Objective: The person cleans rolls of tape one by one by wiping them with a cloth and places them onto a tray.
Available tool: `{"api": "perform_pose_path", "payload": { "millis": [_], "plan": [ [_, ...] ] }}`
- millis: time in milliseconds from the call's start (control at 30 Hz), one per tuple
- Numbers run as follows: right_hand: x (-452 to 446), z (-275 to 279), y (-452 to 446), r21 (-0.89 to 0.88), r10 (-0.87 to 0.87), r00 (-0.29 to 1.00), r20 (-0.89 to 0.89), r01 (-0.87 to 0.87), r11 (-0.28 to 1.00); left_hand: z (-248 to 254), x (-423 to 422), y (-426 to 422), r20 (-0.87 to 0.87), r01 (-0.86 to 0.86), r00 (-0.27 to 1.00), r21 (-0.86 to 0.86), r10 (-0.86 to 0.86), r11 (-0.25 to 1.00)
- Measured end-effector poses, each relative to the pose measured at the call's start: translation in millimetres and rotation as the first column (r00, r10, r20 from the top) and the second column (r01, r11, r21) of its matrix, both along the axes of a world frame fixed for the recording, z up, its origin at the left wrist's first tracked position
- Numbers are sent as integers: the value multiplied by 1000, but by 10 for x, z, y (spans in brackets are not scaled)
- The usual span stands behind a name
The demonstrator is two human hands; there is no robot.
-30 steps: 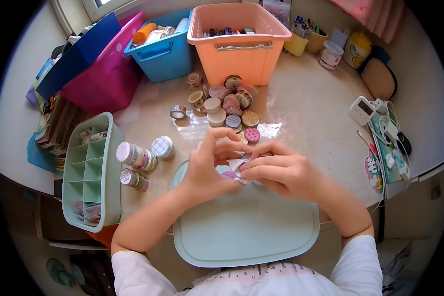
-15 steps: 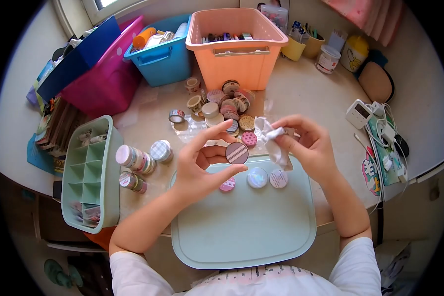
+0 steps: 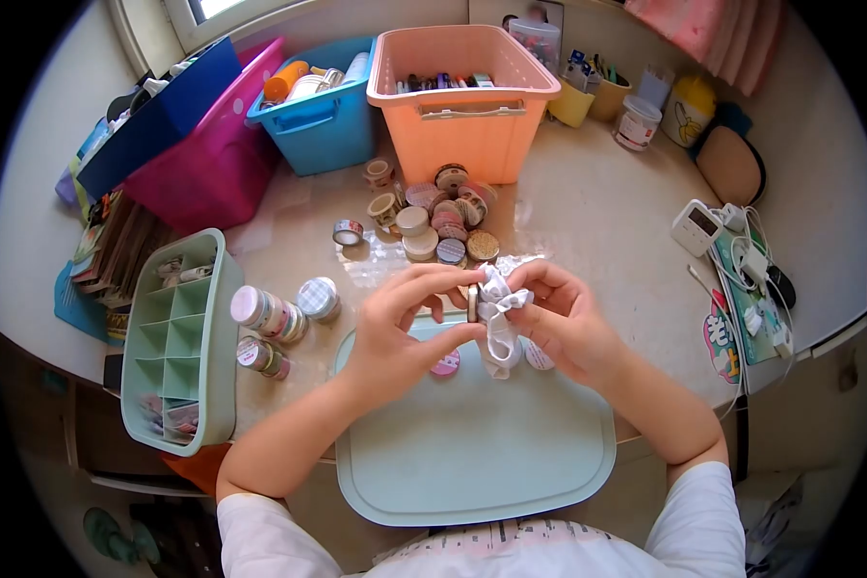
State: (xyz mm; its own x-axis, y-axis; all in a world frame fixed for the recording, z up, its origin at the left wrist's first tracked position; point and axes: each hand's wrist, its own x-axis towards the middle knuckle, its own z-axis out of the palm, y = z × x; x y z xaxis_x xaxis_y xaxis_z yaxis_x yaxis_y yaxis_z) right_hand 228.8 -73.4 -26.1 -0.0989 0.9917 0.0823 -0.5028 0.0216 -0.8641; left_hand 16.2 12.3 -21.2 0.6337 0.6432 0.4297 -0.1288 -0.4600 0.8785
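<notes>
My left hand (image 3: pixel 405 323) pinches a thin round roll of washi tape (image 3: pixel 473 302) by its rim, turned edge-on. A crumpled white cloth (image 3: pixel 499 332) hangs from the closed fingers of my right hand (image 3: pixel 568 323) and touches the face of the roll. Both hands are above the far edge of a pale green lid (image 3: pixel 472 462). On the lid lie a pink round roll (image 3: pixel 446 363) and a whitish round roll (image 3: pixel 538 355), the latter partly behind my right hand. Beyond my hands is a pile of tape rolls (image 3: pixel 449 217).
Left stands a green divided box (image 3: pixel 226 337), near stacked tape rolls (image 3: pixel 270 313). Magenta (image 3: pixel 202 164), blue (image 3: pixel 323 135) and orange (image 3: pixel 462 125) bins line the back. At right are a white clock-like device (image 3: pixel 696 227) and tangled cables (image 3: pixel 756 250).
My right hand has moved left and brought the cloth against the roll. My left hand has turned the roll from face-on to edge-on. The cloth now covers the shiny roll on the lid.
</notes>
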Motion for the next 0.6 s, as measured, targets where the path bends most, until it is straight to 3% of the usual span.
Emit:
{"api": "perform_pose_path", "payload": {
  "millis": [33, 67, 133, 200, 267, 333, 400, 433, 533, 600],
  "plan": [
    [5, 9, 0, 69, -33, 992, 124, 25, 997, -77, 20, 16, 88, 67, 995, -203, -50, 977],
    [7, 16, 5, 68, -35, 992, 123, 27, 997, -103, 27, 34, 86, 69, 995, -204, -52, 977],
    [0, 25, 14, 307, -362, 861, 358, 257, 916, -128, 39, 62, 108, 146, 988, -354, -115, 924],
    [-40, 52, 22, 350, -450, 830, 331, 335, 875, -156, 38, 55, 114, 178, 983, -412, -143, 894],
    [-58, 148, 16, 756, -587, 571, 574, -92, 648, -213, 20, 53, 133, 179, 983, -556, -126, 812],
    [-93, 177, -30, 778, -632, 525, 570, -97, 621, -196, -16, 69, 147, 218, 975, -530, -165, 820],
    [-8, 197, -18, 728, -586, 516, 625, -114, 676, -184, -32, 71, 137, 196, 980, -561, -143, 805],
    [-12, 180, 9, 779, -677, 443, 588, -84, 621, -209, -26, 73, 178, 203, 976, -531, -126, 823],
    [-145, 178, -6, 839, -703, 495, 511, -109, 533, -228, -39, 110, 190, 277, 959, -444, -213, 852],
    [-107, 200, -40, 814, -652, 536, 536, -123, 568, -212, -47, 92, 198, 278, 956, -392, -215, 877]
  ]
}}
